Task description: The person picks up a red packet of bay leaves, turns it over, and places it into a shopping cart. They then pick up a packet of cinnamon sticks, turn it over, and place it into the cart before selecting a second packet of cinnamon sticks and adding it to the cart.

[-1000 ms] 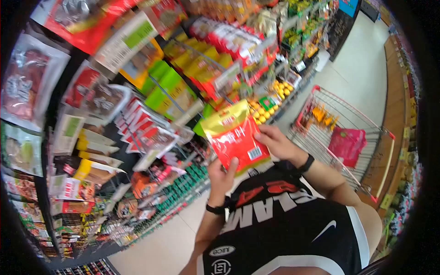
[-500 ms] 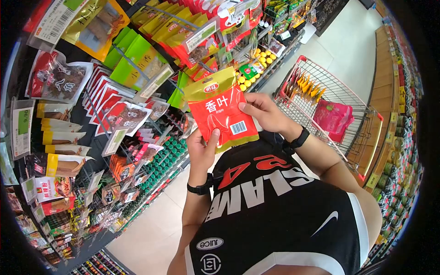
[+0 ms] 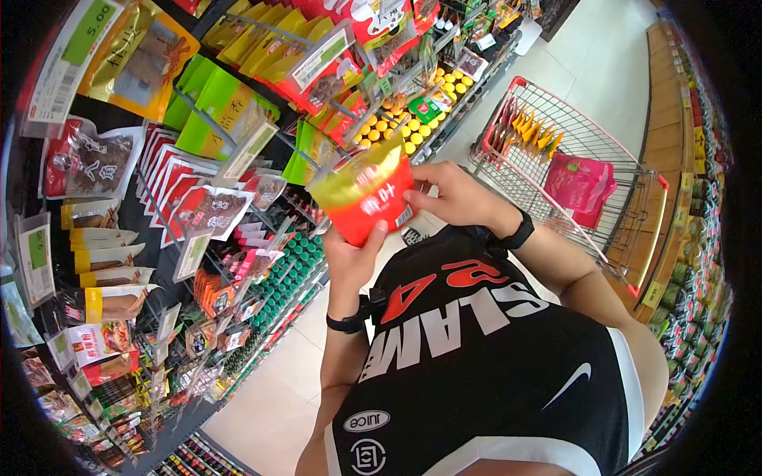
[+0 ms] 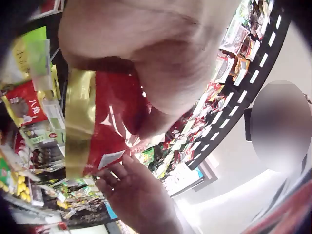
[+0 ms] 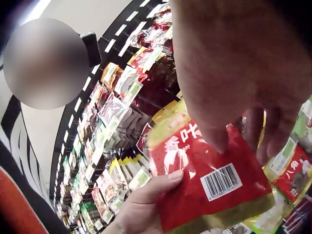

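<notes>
The packet [image 3: 367, 194], red film with a gold top, is in the air in front of the person's jersey [image 3: 468, 333], gripped in both hands, its front tipped at a slant in the head view. The left hand [image 3: 353, 255] grips the lower left edge, thumb laid on the front; the right hand [image 3: 454, 197] pinches the right edge, its thumb also on the front near the barcode [image 5: 222, 181]. How the fingers lie behind it is mostly hidden. It looks light, soft and thin: the film creases and throws back glare, so it is probably a little slippery, and loose dry contents would likely shift or crumble if squeezed hard. The edges look the best hold, pinched gently between thumb and fingers; one hand would probably do, and the flat gold top would also make a fair grip, well away from the filling. Green packets [image 3: 222, 115] and red-and-white packets [image 3: 208, 210] hang on hooks to the left, price tags [image 3: 248, 151] at their front. Beyond the right hand stands a wire cart [image 3: 656, 218], apart from the packet, holding a pink bag [image 3: 582, 186] and a row of orange packets [image 3: 533, 132].
</notes>
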The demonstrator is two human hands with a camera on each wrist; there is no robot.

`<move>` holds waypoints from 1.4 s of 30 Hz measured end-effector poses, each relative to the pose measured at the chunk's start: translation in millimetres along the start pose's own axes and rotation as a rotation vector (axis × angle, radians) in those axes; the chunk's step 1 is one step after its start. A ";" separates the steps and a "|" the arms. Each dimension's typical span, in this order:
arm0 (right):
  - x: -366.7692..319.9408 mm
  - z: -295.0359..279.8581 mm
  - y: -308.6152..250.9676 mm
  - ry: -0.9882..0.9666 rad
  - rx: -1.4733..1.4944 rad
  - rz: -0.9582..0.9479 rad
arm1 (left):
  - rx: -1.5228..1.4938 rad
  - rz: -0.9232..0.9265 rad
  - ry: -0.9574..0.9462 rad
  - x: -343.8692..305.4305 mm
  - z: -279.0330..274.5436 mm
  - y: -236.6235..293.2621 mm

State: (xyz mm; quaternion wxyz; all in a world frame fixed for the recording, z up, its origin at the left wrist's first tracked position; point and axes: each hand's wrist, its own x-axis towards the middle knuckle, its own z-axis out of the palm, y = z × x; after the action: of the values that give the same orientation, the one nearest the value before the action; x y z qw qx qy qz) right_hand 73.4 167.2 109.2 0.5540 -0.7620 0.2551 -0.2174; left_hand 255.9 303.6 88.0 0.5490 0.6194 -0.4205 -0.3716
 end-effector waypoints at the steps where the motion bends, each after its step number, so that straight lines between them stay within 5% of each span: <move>1: -3.5 -1.6 4.8 -0.002 -0.080 -0.013 | 0.013 0.078 -0.033 -0.9 3.5 1.5; 3: -5.9 -3.4 18.4 0.005 -0.247 -0.063 | 0.049 0.261 -0.097 3.9 11.6 8.1; 7: -15.5 -11.5 13.8 0.068 -0.315 -0.126 | 0.121 0.300 -0.257 9.7 25.9 -0.1; 10: -21.9 -21.7 27.4 0.081 -0.340 -0.175 | 0.092 0.204 -0.285 13.6 34.1 6.3; 13: -30.0 -38.1 30.5 0.009 -0.302 0.037 | 0.113 0.126 -0.188 17.9 43.8 11.1; 18: -38.6 -58.2 19.0 0.349 0.150 -0.047 | 0.064 0.086 -0.127 30.4 68.0 -1.9; 21: -47.4 -92.7 16.4 0.364 0.073 0.032 | 0.217 0.009 -0.295 31.7 91.4 1.8; 30: -102.9 -164.7 64.2 -0.147 -0.191 -0.007 | 0.490 0.084 -0.407 46.5 173.4 -0.3; 31: -110.1 -171.3 74.3 -0.115 -0.224 0.019 | 0.636 0.221 -0.402 49.4 179.5 -3.8; 34: -131.8 -200.8 98.7 0.011 -0.237 0.053 | 0.622 0.252 -0.292 51.9 213.2 6.0; 37: -164.8 -248.4 132.6 0.147 -0.151 0.295 | 0.598 0.268 -0.277 62.5 240.8 5.5; 42: -234.2 -300.7 237.5 0.558 -0.350 0.595 | 0.576 0.227 -0.526 75.2 287.8 2.8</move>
State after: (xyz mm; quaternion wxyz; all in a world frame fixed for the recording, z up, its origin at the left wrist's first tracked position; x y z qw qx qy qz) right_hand -327.9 33.3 -41.4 0.3650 -0.6499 0.6361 -0.1995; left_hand 18.0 127.8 56.1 0.2643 0.5813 -0.6992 -0.3215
